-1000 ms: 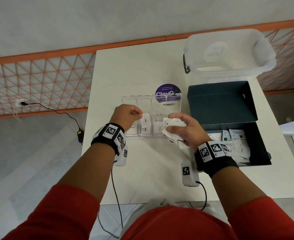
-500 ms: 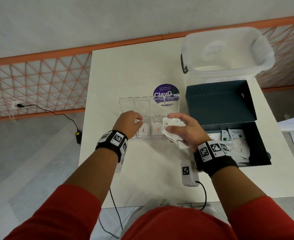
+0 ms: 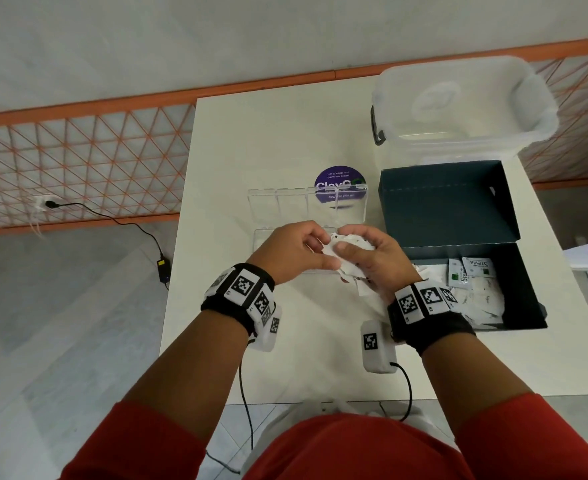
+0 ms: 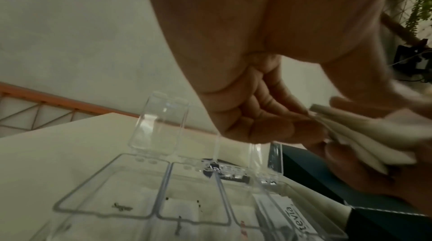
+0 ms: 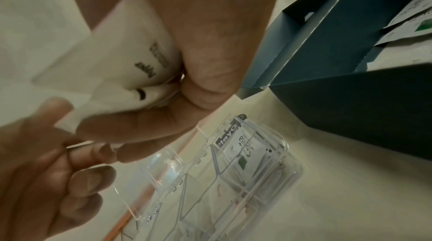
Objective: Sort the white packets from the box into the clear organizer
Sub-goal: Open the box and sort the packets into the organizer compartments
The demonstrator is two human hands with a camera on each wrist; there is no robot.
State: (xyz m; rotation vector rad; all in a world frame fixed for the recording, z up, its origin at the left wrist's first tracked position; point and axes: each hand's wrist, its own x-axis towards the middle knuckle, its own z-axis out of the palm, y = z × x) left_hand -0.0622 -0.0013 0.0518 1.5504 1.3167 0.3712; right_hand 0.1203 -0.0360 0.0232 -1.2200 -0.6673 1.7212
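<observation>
The right hand (image 3: pixel 372 261) grips a fanned stack of packets (image 5: pixel 131 63) above the organizer (image 3: pixel 261 237). The left hand (image 3: pixel 292 251) pinches the edge of one packet in that stack with curled fingers (image 4: pixel 268 126). More packets lie in the box (image 3: pixel 459 209), just right of the organizer. Step in hand, by judgement: drawing one packet off the stack. Next move: free it cleanly, read its print, and drop it in the matching compartment; several already hold packets.
</observation>
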